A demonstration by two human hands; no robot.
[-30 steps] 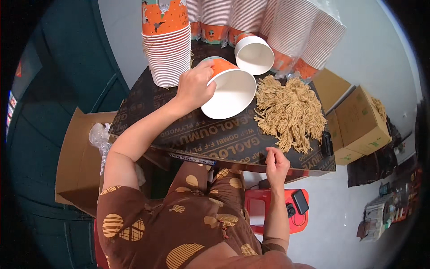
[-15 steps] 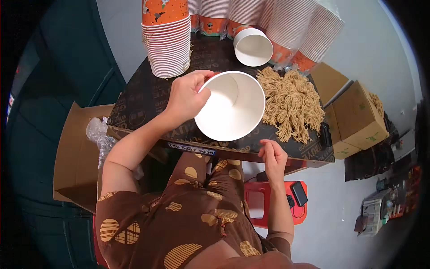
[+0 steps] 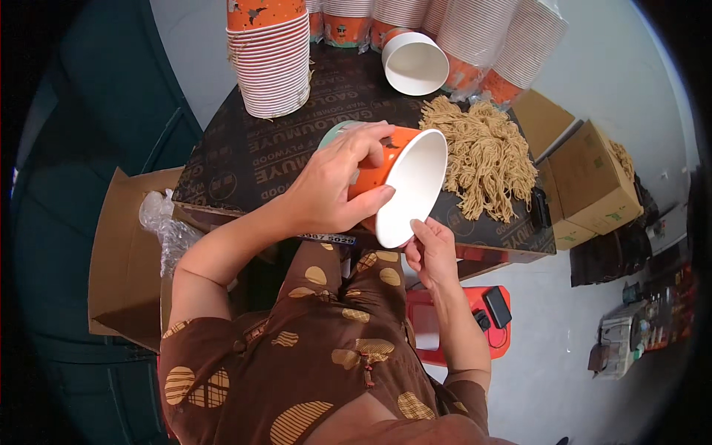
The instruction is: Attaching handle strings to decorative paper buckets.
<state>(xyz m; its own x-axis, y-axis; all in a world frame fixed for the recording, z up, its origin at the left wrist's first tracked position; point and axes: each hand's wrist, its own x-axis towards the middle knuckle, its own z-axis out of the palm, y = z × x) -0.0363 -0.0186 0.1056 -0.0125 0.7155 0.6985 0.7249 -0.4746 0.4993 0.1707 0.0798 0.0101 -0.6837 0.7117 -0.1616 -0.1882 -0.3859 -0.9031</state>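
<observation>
Over the near edge of the table I hold a large orange paper bucket (image 3: 415,185), white inside, tilted with its mouth toward the right. My left hand (image 3: 337,185) wraps round its side, thumb near the rim. My right hand (image 3: 432,248) pinches the lower rim between thumb and fingers. Right of the bucket lies a pile of tan crinkled strands (image 3: 486,159). Another paper bucket (image 3: 415,68) rests on its side farther back, its open mouth facing me. A tall stack of nested orange-and-white buckets (image 3: 271,70) stands at the back left.
Several plastic-wrapped bucket stacks (image 3: 475,37) line the back of the dark plywood tabletop (image 3: 237,167). An open cardboard box (image 3: 126,259) with clear plastic wrap (image 3: 170,226) stands left; another carton (image 3: 597,178) stands right. Beside my right arm, a red stool (image 3: 426,341) carries a black device (image 3: 497,308).
The bucket has turned from mouth-up toward me to tilted sideways, its orange side now showing. My left hand has shifted from the rim to the side; my right hand has risen to grip the rim.
</observation>
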